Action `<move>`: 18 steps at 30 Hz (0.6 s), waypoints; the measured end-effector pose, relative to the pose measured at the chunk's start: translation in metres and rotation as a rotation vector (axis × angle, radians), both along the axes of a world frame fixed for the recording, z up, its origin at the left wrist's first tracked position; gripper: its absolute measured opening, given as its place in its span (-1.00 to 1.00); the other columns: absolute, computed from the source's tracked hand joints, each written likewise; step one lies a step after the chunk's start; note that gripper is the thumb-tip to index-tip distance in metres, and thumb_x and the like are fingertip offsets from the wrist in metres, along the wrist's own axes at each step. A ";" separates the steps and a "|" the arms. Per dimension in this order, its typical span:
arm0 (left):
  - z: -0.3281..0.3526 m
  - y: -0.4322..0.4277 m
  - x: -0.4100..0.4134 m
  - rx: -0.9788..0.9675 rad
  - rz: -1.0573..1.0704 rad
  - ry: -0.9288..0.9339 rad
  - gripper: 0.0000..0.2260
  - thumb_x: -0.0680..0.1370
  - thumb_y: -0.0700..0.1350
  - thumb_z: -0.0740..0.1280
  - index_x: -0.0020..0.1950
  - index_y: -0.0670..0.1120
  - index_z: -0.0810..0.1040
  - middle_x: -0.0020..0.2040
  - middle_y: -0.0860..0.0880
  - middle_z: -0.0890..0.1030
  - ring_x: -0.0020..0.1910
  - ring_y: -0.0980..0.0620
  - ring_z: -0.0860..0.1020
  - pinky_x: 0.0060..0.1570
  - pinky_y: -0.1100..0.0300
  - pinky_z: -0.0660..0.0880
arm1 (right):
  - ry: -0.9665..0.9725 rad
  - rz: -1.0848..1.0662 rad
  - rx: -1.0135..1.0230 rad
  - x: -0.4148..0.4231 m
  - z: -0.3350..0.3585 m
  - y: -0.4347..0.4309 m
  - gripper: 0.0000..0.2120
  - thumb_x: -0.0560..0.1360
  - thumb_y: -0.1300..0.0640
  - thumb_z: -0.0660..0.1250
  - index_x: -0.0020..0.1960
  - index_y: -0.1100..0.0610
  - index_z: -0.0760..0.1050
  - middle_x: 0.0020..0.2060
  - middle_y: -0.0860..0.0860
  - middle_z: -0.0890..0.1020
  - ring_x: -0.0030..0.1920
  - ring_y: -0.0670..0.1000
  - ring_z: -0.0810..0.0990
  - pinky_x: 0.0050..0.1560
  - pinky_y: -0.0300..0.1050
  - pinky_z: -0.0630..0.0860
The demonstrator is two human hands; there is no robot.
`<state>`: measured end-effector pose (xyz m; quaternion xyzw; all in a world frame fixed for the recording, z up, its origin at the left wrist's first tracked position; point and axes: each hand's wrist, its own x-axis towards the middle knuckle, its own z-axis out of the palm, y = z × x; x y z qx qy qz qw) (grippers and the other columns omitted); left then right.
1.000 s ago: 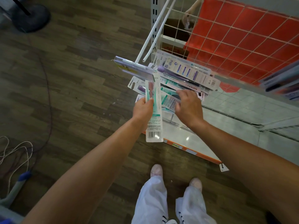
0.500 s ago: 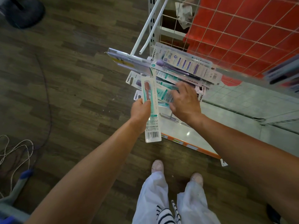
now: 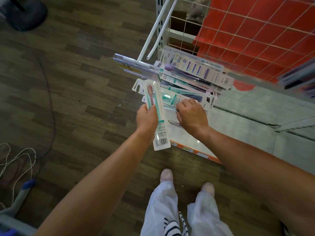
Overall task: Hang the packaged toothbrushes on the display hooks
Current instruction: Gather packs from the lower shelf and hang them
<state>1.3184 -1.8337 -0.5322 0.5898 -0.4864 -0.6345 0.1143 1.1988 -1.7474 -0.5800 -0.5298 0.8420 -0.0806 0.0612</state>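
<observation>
My left hand point(image 3: 147, 118) grips a long teal-and-white toothbrush pack point(image 3: 156, 106) with a pink brush, barcode end toward me. My right hand point(image 3: 191, 114) lies on a pile of toothbrush packs point(image 3: 189, 77) heaped on the white shelf point(image 3: 238, 126), its fingers curled on a teal pack point(image 3: 172, 99) in that pile. Two bare white display hooks point(image 3: 154, 31) stick out from the wire grid panel point(image 3: 247, 31) above the pile. A hook with a clear label strip point(image 3: 136, 66) juts left over the pile.
Red backing shows behind the wire grid. More hung packs point(image 3: 300, 77) are at the right edge. Dark wood floor lies to the left, with loose cords point(image 3: 18, 159) and a dark round stand base point(image 3: 25, 14). My feet stand below the shelf's orange edge point(image 3: 196, 151).
My left hand has lowered its pack slightly toward the pile. My right hand has shifted a little down and right over the packs, fingers curling onto a teal pack.
</observation>
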 end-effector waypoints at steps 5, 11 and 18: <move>0.011 0.000 0.000 -0.011 0.076 0.028 -0.89 0.65 -0.10 0.18 0.00 -0.03 0.49 -0.07 -0.07 0.65 -0.10 -0.08 0.68 -0.13 0.00 0.65 | -0.130 -0.089 -0.054 0.002 0.014 0.002 -0.85 0.57 0.14 0.26 0.04 0.21 0.53 0.01 0.12 0.62 -0.04 0.11 0.56 -0.14 -0.06 0.49; 0.026 0.003 -0.002 -0.056 -0.007 0.070 -0.88 0.66 -0.05 0.19 0.02 -0.02 0.49 -0.03 -0.06 0.65 -0.09 -0.06 0.68 -0.18 0.06 0.65 | -0.286 -0.188 -0.040 0.001 0.025 0.008 -0.84 0.62 0.11 0.19 0.09 0.14 0.50 0.05 0.07 0.56 -0.02 0.06 0.52 -0.10 -0.07 0.50; 0.041 0.009 -0.009 -0.026 0.020 0.110 -0.84 0.66 -0.05 0.20 -0.04 -0.07 0.49 -0.06 -0.10 0.63 -0.05 -0.14 0.66 -0.08 -0.07 0.64 | -0.351 -0.294 -0.077 -0.009 0.043 0.015 -0.82 0.63 0.14 0.15 0.09 0.18 0.48 0.01 0.09 0.53 -0.09 0.02 0.45 -0.15 -0.09 0.37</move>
